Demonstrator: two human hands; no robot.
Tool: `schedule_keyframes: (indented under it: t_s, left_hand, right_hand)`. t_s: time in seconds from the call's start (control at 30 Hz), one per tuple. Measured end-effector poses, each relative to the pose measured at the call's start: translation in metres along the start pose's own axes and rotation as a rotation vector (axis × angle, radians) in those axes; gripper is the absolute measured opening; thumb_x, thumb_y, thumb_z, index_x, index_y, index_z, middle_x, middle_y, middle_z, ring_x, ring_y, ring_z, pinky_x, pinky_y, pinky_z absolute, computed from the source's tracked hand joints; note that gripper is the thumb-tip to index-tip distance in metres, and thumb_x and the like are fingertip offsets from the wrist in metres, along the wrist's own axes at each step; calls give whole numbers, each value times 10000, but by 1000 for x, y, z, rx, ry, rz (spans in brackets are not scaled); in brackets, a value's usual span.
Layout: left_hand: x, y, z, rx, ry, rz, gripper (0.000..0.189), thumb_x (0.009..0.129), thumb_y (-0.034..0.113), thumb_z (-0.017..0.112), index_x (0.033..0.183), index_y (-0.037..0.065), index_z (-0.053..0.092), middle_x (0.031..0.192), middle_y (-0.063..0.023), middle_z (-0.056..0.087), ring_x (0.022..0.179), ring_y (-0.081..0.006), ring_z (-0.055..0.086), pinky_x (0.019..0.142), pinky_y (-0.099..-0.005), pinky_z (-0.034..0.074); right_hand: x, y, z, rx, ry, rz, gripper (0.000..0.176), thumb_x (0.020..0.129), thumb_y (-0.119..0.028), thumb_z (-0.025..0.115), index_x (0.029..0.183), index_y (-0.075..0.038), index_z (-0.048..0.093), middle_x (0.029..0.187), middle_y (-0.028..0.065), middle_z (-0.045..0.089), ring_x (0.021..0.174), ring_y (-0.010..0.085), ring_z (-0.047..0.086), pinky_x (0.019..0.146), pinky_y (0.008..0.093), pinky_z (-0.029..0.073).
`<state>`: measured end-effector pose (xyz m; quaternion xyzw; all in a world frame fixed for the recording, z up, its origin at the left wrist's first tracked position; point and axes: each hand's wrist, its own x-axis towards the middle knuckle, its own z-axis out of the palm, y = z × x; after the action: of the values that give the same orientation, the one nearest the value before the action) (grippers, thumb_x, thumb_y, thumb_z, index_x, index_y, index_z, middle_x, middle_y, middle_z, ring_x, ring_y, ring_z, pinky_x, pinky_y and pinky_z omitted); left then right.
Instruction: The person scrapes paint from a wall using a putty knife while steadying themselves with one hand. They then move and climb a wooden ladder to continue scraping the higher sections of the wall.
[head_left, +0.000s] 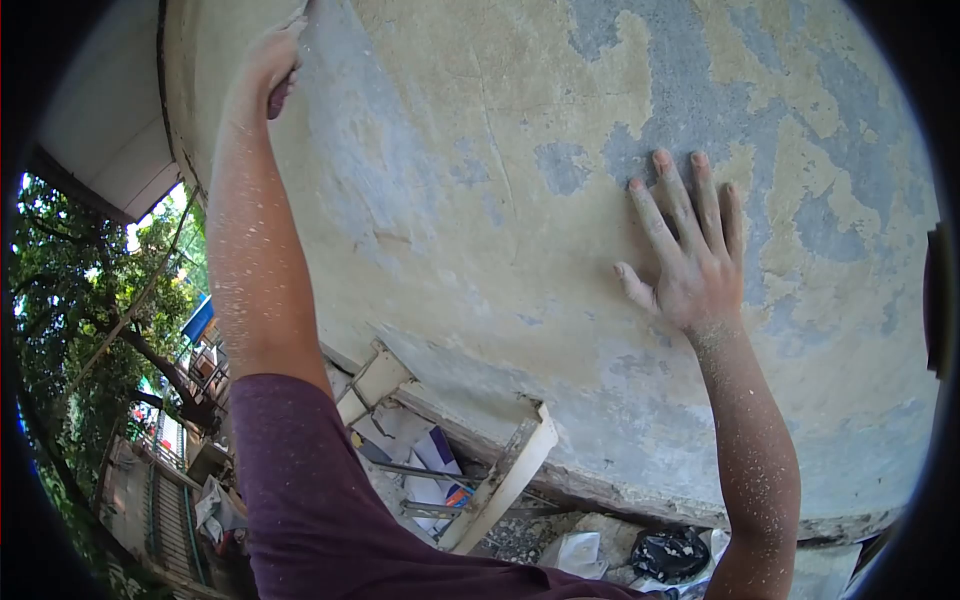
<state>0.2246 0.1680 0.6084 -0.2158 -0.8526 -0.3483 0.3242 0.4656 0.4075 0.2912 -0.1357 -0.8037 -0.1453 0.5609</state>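
My left hand (275,65) is raised high at the upper left, its fingers closed around a scraper-like hand tool (309,6). The tool is mostly hidden by the hand and cut off by the top of the view. Beside it runs a pale, rubbed streak on the wall (540,290), whose cream paint is worn off in grey patches. Flat against this wall at the right rests my right hand (700,265), fingers spread and holding nothing. Whitish dust and flakes cover both forearms.
Below the wall are a white angled bracket or frame (510,475), a black plastic bag (668,555), a white bag (575,553) and rubble. Trees (85,290), a metal railing (172,520) and a roof overhang (110,110) lie at the left.
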Motion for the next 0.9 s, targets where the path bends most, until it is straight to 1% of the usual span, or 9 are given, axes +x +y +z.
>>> schedule_keyframes:
  t_s: [0.13,0.17,0.2,0.23,0.43,0.6,0.63,0.7,0.9]
  left_hand:
    - [-51,-12,17,27,18,224,448,957,405,409,1368,235,455,598,-87,505,382,-153,462,369,-381,403]
    - [-101,-2,24,87,-67,71,435,959,363,413,1376,245,447,769,-142,614,542,-203,579,509,-389,494]
    - [-117,-38,47,146,19,352,434,950,325,432,1370,214,453,1028,-196,645,853,-272,648,754,-389,518]
    - [-164,-39,60,96,-103,281,401,960,275,444,1349,186,479,1240,-224,560,1112,-313,568,927,-374,441]
    - [-225,-58,102,-58,-196,250,417,956,240,437,1346,97,468,1259,-227,541,1187,-342,518,970,-378,411]
    - [-99,-6,90,-63,220,337,461,950,323,423,1370,133,443,1267,-232,526,1199,-384,489,985,-403,394]
    - [-59,4,84,28,378,532,489,943,343,441,1390,147,418,1103,-235,626,990,-376,620,866,-406,473]
    - [-31,54,49,-106,228,317,499,950,361,425,1414,182,385,819,-198,657,687,-295,656,642,-393,518]
    - [-50,31,40,-32,135,333,477,967,385,375,1410,209,384,629,-139,584,450,-198,565,381,-348,440]
  right_hand:
    - [0,3,-4,20,-22,-12,659,803,-491,527,1395,-223,419,1504,36,293,1410,270,205,1149,507,126]
    - [0,4,-5,20,-18,-14,659,803,-491,527,1395,-223,419,1504,36,293,1410,270,205,1149,507,126]
    - [0,4,-5,20,-9,-6,665,792,-499,556,1385,-228,422,1503,18,291,1409,254,205,1152,496,148]
    - [0,3,-4,25,0,1,673,781,-507,585,1374,-234,425,1502,0,288,1409,238,204,1154,484,170]
    - [-1,4,-4,51,11,-6,676,781,-493,591,1377,-221,423,1505,6,280,1410,238,202,1155,480,167]
    - [-2,0,-7,55,-2,-1,666,781,-480,594,1372,-221,430,1503,5,286,1407,240,212,1154,474,172]
    - [0,2,-8,72,-10,10,667,777,-474,599,1371,-221,431,1503,3,286,1406,240,215,1153,473,176]
    - [2,4,-5,60,4,5,680,761,-469,615,1369,-225,431,1502,-2,287,1404,236,220,1152,473,182]
    - [-2,4,-3,41,-28,-13,654,798,-482,533,1393,-236,418,1507,30,284,1411,266,200,1150,504,137]
